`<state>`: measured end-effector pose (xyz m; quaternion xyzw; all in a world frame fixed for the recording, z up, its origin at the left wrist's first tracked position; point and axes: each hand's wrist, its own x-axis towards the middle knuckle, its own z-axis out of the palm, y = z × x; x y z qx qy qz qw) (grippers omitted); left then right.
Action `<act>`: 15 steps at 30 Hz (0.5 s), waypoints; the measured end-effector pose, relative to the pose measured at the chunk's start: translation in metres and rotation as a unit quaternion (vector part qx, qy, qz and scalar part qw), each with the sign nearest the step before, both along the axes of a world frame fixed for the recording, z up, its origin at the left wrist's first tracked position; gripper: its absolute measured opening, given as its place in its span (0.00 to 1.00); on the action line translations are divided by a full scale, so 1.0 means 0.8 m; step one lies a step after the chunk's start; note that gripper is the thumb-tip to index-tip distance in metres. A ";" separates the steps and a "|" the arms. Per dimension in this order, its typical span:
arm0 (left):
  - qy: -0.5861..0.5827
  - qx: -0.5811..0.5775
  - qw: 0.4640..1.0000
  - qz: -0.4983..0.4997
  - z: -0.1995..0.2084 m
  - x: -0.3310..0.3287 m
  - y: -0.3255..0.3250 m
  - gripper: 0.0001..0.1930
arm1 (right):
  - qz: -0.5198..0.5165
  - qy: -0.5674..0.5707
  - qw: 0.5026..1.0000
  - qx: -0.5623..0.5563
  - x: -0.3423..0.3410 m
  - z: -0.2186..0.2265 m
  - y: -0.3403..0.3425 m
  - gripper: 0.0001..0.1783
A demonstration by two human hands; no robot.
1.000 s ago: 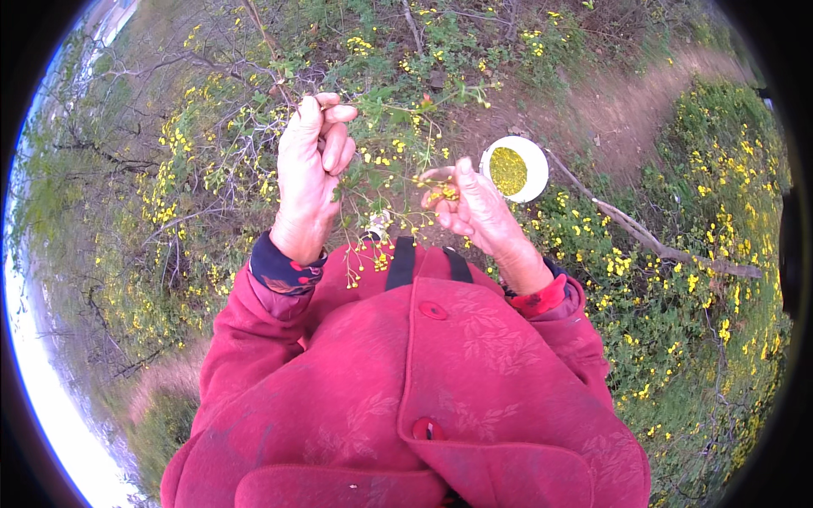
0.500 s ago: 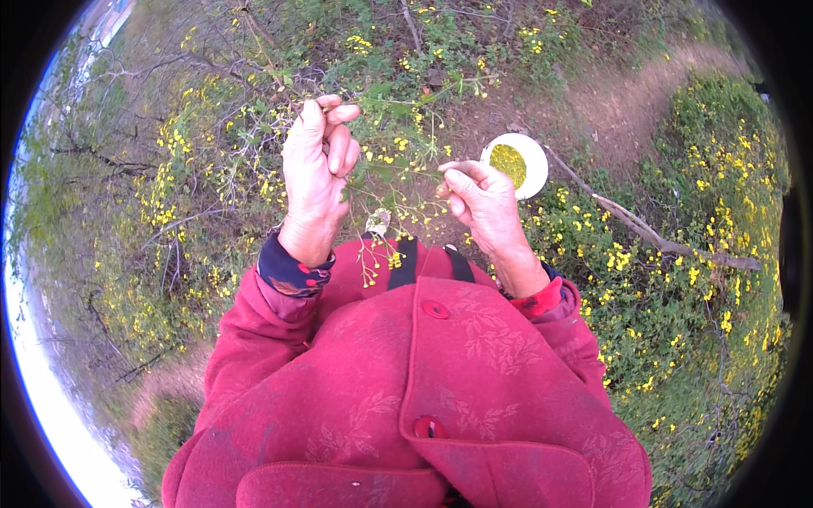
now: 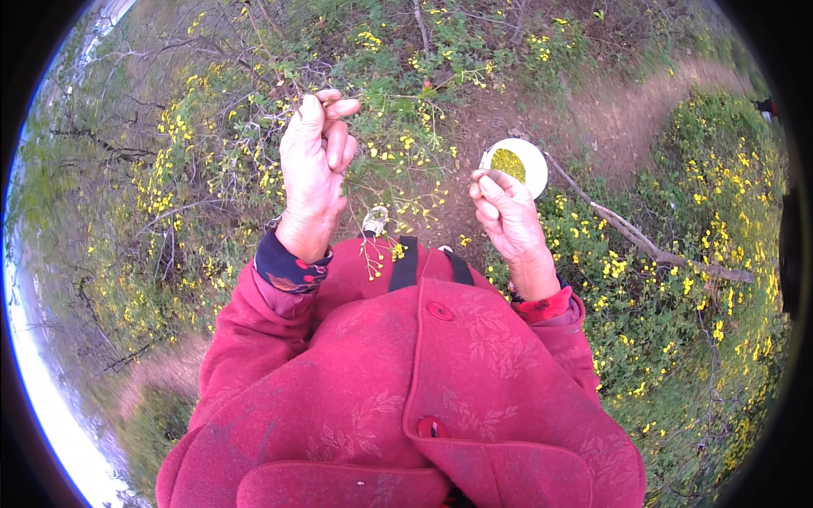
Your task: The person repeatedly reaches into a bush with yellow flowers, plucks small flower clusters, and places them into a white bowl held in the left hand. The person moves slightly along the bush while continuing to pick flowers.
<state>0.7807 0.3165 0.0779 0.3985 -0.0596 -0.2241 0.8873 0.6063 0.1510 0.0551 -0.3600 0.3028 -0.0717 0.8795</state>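
Observation:
My left hand [image 3: 315, 173] is raised with its fingers curled, pinching a thin green stem. From that hand a flowering sprig [image 3: 415, 207] with small yellow heads spreads and droops toward my jacket. My right hand [image 3: 512, 222] is closed, thumb against fingertips, in front of the white bucket's near side. Whatever lies in its pinch is too small to make out. Inside the white bucket [image 3: 535, 169] lies a heap of yellow flower heads [image 3: 507, 163], partly hidden by my right fingers.
Yellow-flowered bushes [image 3: 627, 313] grow thickly on the right, with more among bare twigs at left. A dry branch [image 3: 635, 225] slants from the bucket to the right. A brown dirt path [image 3: 593, 127] runs beyond it.
My right hand has drawn away from the sprig, moving right and slightly nearer to me, toward the bucket. My left hand has stayed nearly in place, still gripping the stem.

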 end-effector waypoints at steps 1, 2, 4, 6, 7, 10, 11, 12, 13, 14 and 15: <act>-0.002 0.013 1.000 -0.005 0.000 -0.001 0.000 0.16 | 0.028 -0.047 0.998 0.018 0.002 0.003 0.000 0.11; -0.006 0.024 1.000 -0.007 0.001 -0.001 0.001 0.16 | 0.037 -0.055 0.997 0.035 0.004 0.007 -0.001 0.12; -0.009 0.026 0.999 -0.027 0.000 -0.007 -0.004 0.16 | 0.080 -0.042 0.996 0.022 0.013 0.015 0.001 0.18; -0.026 0.052 0.998 -0.033 0.001 -0.016 -0.011 0.16 | 0.147 -0.014 0.986 -0.081 0.030 0.019 0.008 0.18; -0.043 0.062 0.997 -0.032 0.001 -0.020 -0.014 0.15 | 0.182 -0.023 0.975 -0.126 0.039 0.019 0.013 0.19; -0.055 0.058 0.996 -0.036 0.002 -0.020 -0.017 0.15 | 0.188 0.044 0.953 -0.234 0.050 0.020 0.023 0.15; -0.051 0.065 0.996 -0.030 0.002 -0.018 -0.016 0.15 | 0.192 0.052 0.949 -0.243 0.050 0.020 0.023 0.15; -0.051 0.065 0.996 -0.023 0.002 -0.015 -0.014 0.15 | 0.180 0.046 0.965 -0.184 0.047 0.020 0.021 0.14; -0.055 0.059 0.997 -0.015 0.001 -0.012 -0.012 0.15 | 0.181 0.025 0.969 -0.168 0.044 0.019 0.020 0.14; -0.042 0.055 0.997 -0.015 0.000 -0.010 -0.010 0.15 | 0.176 0.019 0.972 -0.155 0.039 0.019 0.018 0.14; -0.035 0.062 0.997 -0.021 -0.002 -0.008 -0.009 0.15 | 0.170 0.022 0.975 -0.141 0.036 0.018 0.016 0.14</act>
